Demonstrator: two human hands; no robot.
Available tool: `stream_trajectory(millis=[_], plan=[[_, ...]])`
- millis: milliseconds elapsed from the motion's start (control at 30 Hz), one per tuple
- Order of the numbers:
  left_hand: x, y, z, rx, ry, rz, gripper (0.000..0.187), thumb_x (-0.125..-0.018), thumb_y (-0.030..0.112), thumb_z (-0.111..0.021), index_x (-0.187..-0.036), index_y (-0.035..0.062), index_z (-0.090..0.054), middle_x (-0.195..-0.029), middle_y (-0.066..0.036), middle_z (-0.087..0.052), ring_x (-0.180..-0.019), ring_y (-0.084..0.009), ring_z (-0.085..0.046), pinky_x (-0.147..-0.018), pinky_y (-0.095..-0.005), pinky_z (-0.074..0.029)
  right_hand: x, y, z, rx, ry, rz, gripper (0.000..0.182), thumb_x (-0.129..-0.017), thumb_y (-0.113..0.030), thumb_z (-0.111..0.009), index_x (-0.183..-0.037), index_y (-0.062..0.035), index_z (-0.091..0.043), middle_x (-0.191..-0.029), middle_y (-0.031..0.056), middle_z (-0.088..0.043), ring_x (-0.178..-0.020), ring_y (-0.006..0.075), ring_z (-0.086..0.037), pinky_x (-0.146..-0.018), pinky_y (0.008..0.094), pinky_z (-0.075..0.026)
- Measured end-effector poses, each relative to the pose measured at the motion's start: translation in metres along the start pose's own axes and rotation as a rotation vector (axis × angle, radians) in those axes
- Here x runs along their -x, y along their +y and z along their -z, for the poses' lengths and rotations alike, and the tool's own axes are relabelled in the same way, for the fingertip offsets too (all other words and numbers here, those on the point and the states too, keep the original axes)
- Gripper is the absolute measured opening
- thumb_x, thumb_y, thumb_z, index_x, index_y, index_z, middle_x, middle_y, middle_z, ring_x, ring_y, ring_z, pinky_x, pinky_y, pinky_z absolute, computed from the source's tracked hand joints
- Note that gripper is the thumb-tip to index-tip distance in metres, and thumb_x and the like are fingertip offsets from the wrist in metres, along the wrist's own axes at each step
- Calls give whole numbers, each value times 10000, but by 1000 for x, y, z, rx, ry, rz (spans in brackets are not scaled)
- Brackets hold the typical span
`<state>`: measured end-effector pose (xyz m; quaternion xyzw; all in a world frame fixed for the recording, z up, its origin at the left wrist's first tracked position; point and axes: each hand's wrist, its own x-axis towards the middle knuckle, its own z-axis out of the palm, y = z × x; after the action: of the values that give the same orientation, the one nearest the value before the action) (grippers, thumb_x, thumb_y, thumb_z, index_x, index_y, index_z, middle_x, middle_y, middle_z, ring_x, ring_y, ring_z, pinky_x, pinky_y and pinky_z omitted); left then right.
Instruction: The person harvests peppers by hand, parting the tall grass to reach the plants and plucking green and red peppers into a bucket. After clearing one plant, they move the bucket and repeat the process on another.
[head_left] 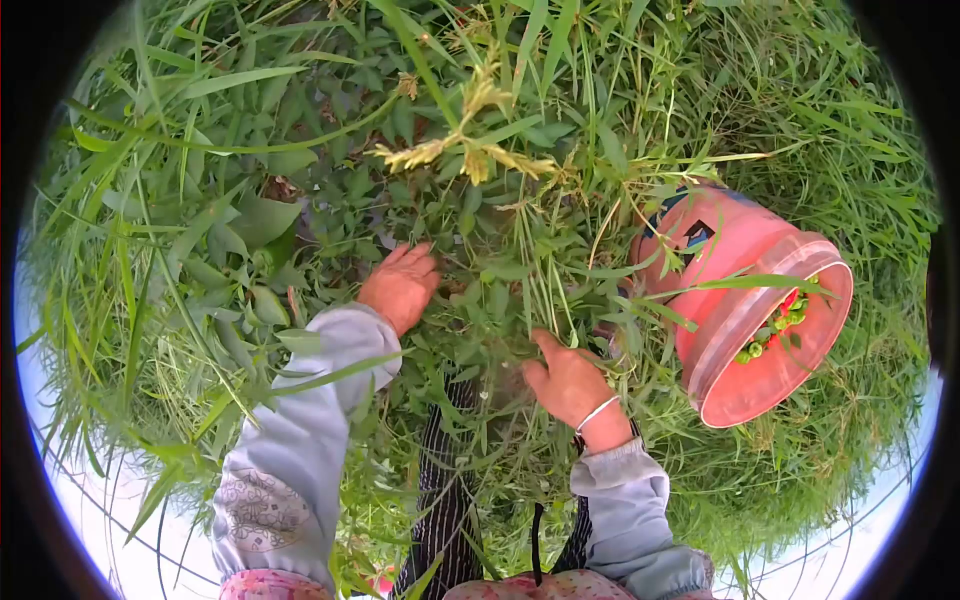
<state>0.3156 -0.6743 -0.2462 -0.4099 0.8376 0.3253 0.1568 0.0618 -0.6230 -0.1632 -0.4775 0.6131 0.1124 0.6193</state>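
The left hand point(402, 285) is pushed palm-down into a low leafy plant point(480, 270), its fingers spread and partly buried among the leaves, so whether anything is held in it cannot be told; the spread looks suited to parting foliage so that what lies beneath can be seen. The right hand point(568, 382) is set lower and to the right of it, well apart, with the thumb raised and the fingers curled into the same plant; these fingers are hidden by stems, and a grip on anything cannot be confirmed. A thin white bracelet point(597, 412) is worn at the right wrist, and both forearms are covered by pale blue-grey sleeves point(300, 430), probably as protection from the rough growth.

Just beyond the right hand, to its upper right, a pink bucket point(740, 300) is lodged on its side in the grass, its mouth turned toward the viewer. Small green and red fruits point(775, 330) are seen inside it, near the rim. The bucket seems to be kept within easy reach of the right hand.

Above both hands a yellowish seed head point(470, 150) is draped over the leaves, and long grass blades point(150, 200) are spread on every side.
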Motion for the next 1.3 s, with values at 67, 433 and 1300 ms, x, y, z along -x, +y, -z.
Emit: stream_trajectory(millis=[67,433,1300], plan=[[3,-1,-3,50,49,31,311,-720,71,-575,-1029,58,-593,-1100,-93,-559,-1153,-290,-465,-1007,-422,-330,0,-4,1,-1,-10,-13,481,-820,-240,-520,-1224,12,-449,-789,292,-596,-765,429,-590,-733,471,-470],[-62,-55,75,90,410,462,444,-776,221,-615,-1165,40,-502,-1121,-186,-546,-1048,-363,-510,-916,-445,-384,-3,-5,-4,-16,-9,77,478,-811,-210,-536,-1205,48,-453,-784,289,-597,-738,422,-593,-704,457,-478],[-163,-147,-19,1042,524,794,250,-785,212,-681,-939,25,-624,-769,-82,-622,-584,-229,-592,-486,-349,-463,-6,-7,-12,-196,21,275,419,-825,-239,-513,-1177,-14,-468,-562,189,-573,-600,372,-601,-688,484,-487]])
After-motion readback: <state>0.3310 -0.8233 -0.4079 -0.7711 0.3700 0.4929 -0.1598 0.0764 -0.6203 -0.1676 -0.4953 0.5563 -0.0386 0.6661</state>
